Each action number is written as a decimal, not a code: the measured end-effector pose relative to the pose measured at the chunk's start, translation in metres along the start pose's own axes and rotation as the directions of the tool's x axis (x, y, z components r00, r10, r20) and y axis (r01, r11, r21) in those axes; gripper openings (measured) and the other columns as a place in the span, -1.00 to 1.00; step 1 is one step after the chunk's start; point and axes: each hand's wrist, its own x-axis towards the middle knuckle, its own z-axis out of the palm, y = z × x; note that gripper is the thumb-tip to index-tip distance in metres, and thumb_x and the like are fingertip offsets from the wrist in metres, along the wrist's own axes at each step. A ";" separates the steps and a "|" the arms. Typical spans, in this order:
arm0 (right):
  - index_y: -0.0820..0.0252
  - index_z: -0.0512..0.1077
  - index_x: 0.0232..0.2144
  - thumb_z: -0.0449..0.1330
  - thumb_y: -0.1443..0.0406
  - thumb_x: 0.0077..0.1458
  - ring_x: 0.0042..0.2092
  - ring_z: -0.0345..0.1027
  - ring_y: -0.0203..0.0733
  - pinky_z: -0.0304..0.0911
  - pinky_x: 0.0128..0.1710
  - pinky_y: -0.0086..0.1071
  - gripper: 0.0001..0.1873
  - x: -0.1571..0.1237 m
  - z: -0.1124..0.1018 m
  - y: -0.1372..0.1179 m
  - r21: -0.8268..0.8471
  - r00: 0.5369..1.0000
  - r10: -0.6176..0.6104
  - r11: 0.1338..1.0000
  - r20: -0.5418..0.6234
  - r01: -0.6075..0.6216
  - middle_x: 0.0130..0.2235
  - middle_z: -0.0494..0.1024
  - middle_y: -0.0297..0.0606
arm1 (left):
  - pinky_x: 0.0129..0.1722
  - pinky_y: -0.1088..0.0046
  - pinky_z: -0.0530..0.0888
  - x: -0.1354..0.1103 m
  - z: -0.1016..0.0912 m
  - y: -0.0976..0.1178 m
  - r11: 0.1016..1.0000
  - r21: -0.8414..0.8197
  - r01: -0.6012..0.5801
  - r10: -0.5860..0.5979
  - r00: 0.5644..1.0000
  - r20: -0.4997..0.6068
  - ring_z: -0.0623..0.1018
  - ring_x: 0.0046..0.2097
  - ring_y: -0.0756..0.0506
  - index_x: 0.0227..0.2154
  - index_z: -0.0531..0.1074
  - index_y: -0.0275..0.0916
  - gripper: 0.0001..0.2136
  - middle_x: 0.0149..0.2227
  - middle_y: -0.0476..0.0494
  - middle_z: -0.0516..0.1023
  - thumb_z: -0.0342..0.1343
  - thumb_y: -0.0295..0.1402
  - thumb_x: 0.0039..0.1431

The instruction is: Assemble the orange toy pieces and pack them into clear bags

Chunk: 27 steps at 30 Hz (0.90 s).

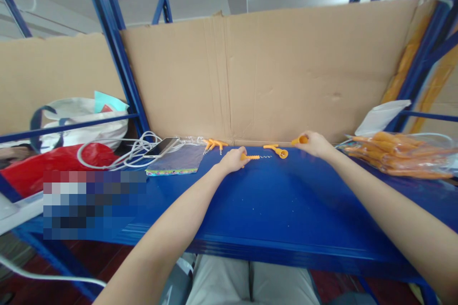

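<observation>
In my left hand [234, 159] is an orange-handled corkscrew [265, 157], held low over the blue tabletop with its silver spiral pointing right. My right hand [312, 144] pinches a hollow orange plastic piece [301, 139] by its right side, its round opening showing. Between the hands lies another orange piece with a funnel-like end [282, 153], beside an orange bar-shaped piece [271, 146]. Left of my left hand, orange corkscrews [215, 144] with bare metal spirals rest near the cardboard. My fingers hide part of both held items.
A tall cardboard sheet [272, 76] backs the blue table [257, 214]. Clear bags of orange parts [400, 155] lie at right. On the left are a phone [162, 147], a flat pouch [175, 163], white cables [138, 150] and a red bag [60, 164].
</observation>
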 end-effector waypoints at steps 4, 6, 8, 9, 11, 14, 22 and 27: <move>0.18 0.47 -0.32 0.29 0.16 -0.11 -0.27 0.46 -0.14 0.36 -0.23 -0.25 -0.71 -0.014 0.017 -0.004 0.395 0.985 -0.159 0.911 0.072 0.118 -0.32 0.59 -0.23 | -0.32 0.47 0.41 0.001 0.001 -0.001 0.999 -0.030 0.012 -0.014 0.998 -0.060 0.57 -0.32 -0.10 -0.24 0.36 -0.24 -0.84 -0.48 -0.03 0.55 0.11 -0.34 0.12; 0.17 0.46 -0.27 0.30 0.16 -0.12 -0.24 0.46 -0.13 0.36 -0.17 -0.20 -0.66 -0.018 0.024 -0.004 0.523 0.976 -0.181 0.847 0.125 0.090 -0.27 0.60 -0.21 | -0.31 0.47 0.41 0.001 0.000 -0.001 0.999 -0.038 0.021 -0.024 0.996 -0.083 0.58 -0.32 -0.10 -0.25 0.36 -0.25 -0.85 -0.48 -0.04 0.55 0.13 -0.36 0.11; 0.18 0.45 -0.21 0.31 0.17 -0.12 -0.20 0.47 -0.13 0.37 -0.14 -0.18 -0.62 -0.019 0.028 -0.004 0.609 0.968 -0.187 0.792 0.170 0.046 -0.22 0.60 -0.18 | -0.29 0.46 0.41 0.001 0.000 -0.001 0.998 -0.053 0.019 -0.025 0.994 -0.107 0.58 -0.31 -0.11 -0.26 0.36 -0.24 -0.85 -0.49 -0.03 0.55 0.14 -0.37 0.10; 0.18 0.44 -0.19 0.31 0.18 -0.12 -0.19 0.47 -0.12 0.36 -0.12 -0.17 -0.60 -0.019 0.030 -0.004 0.635 0.963 -0.192 0.772 0.187 0.031 -0.20 0.59 -0.16 | -0.28 0.46 0.41 0.000 0.000 0.000 0.998 -0.061 0.016 -0.023 0.993 -0.116 0.58 -0.31 -0.11 -0.27 0.36 -0.24 -0.86 -0.50 -0.03 0.54 0.15 -0.38 0.10; 0.19 0.43 -0.16 0.31 0.19 -0.12 -0.17 0.47 -0.12 0.36 -0.09 -0.16 -0.58 -0.019 0.033 -0.003 0.646 0.961 -0.202 0.762 0.188 0.034 -0.16 0.58 -0.14 | -0.28 0.46 0.42 0.000 0.000 0.000 0.997 -0.075 0.013 -0.021 0.993 -0.117 0.58 -0.31 -0.11 -0.26 0.36 -0.23 -0.86 -0.52 -0.01 0.54 0.14 -0.39 0.10; 0.19 0.45 -0.17 0.30 0.20 -0.10 -0.17 0.47 -0.10 0.36 -0.07 -0.14 -0.61 -0.018 0.039 0.000 0.589 0.967 -0.220 0.801 0.128 0.105 -0.17 0.58 -0.15 | -0.29 0.46 0.42 0.000 -0.001 0.000 0.996 -0.087 0.004 -0.014 0.994 -0.107 0.58 -0.33 -0.10 -0.24 0.36 -0.23 -0.86 -0.53 0.01 0.53 0.13 -0.38 0.12; 0.22 0.47 -0.12 0.25 0.26 -0.03 -0.23 0.48 -0.09 0.39 -0.14 -0.15 -0.63 -0.018 0.048 0.005 0.411 0.957 -0.285 0.880 0.054 0.239 -0.16 0.58 -0.14 | -0.31 0.48 0.42 -0.001 -0.002 0.003 0.992 -0.123 0.002 -0.015 0.995 -0.103 0.57 -0.37 -0.07 -0.26 0.35 -0.23 -0.86 -0.53 0.02 0.53 0.14 -0.38 0.12; 0.21 0.48 -0.11 0.25 0.27 -0.03 -0.22 0.48 -0.07 0.39 -0.15 -0.14 -0.62 -0.018 0.046 0.003 0.360 0.957 -0.286 0.899 0.050 0.250 -0.14 0.58 -0.13 | -0.33 0.49 0.41 0.000 -0.001 0.002 0.990 -0.140 -0.014 0.002 0.996 -0.088 0.57 -0.38 -0.06 -0.26 0.35 -0.23 -0.86 -0.55 0.03 0.51 0.14 -0.37 0.12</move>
